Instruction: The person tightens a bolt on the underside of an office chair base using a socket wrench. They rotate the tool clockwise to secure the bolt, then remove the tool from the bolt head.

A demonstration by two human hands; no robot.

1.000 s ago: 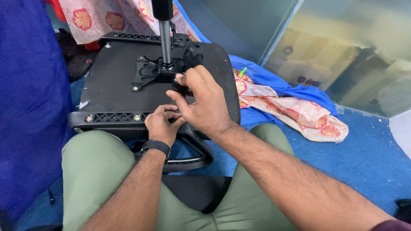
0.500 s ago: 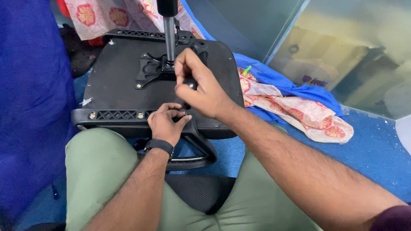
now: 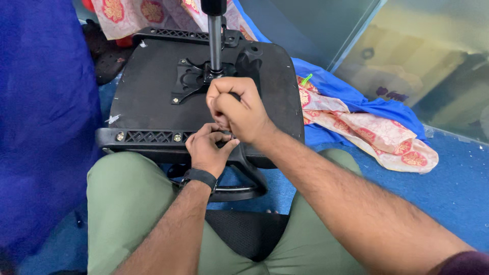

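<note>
While the upturned black chair seat [image 3: 153, 97] lies across your knees in the upper middle of the frame, its flat plastic underside faces you, with a ribbed front edge carrying two pale screws, a black metal mounting plate [image 3: 191, 81] bolted near its centre, and a grey gas cylinder [image 3: 216, 38] rising straight up from that plate toward the top edge. Your right hand [image 3: 239, 109] sits in the middle of the frame, curled into a tight fist just below the plate; its grip is pressed together around something slim and dark that I cannot make out. Your left hand [image 3: 208, 150] is directly beneath it, wearing a black wrist band [image 3: 199, 176], fingertips pinched together at the seat's front edge and touching the right fist; whether they hold anything is hidden. A curved black armrest loop [image 3: 244, 183] hangs below the seat between your green-trousered legs [image 3: 127, 203]. Floral cloth [image 3: 377, 135] lies on blue carpet [image 3: 453, 188] at right
</note>
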